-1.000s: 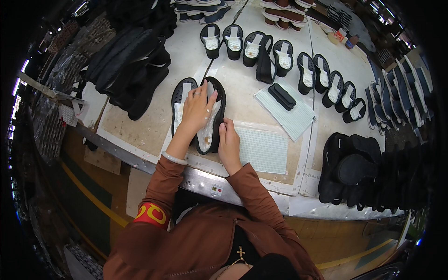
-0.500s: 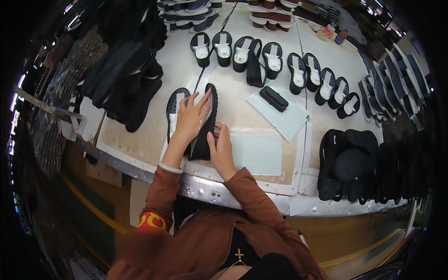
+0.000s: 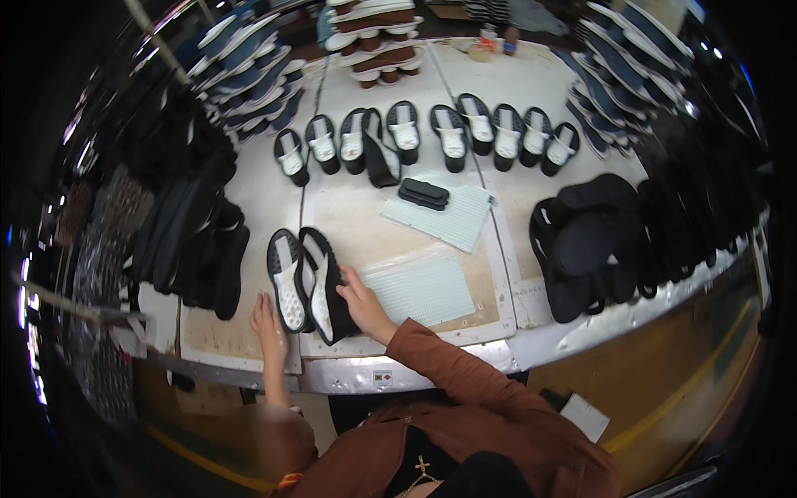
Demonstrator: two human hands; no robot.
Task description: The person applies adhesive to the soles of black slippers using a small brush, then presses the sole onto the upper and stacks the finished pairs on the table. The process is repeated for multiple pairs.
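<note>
Two black wedge shoe soles with white inner parts are side by side at the near left of the work table. My right hand (image 3: 365,309) grips the outer side of the right-hand sole (image 3: 321,300), which is tipped on its edge toward the other one. Its thumb and fingers close on the black wall, partly hidden. My left hand (image 3: 268,326) is open at the left of the flat-lying sole (image 3: 289,278), fingers stretched and nearly straight. Whether it touches that sole I cannot tell.
Pale green gridded mats (image 3: 427,286) lie right of the soles, the farther one bearing a black block-like piece (image 3: 423,194). Several more black soles (image 3: 448,137) form a row beyond. Black pieces (image 3: 594,241) are piled right; dark stacks (image 3: 195,257) stand left.
My left hand has come off the tilted sole and moved left and nearer to me, beside the other sole. My right hand stays on the tilted sole. The view has shifted too.
</note>
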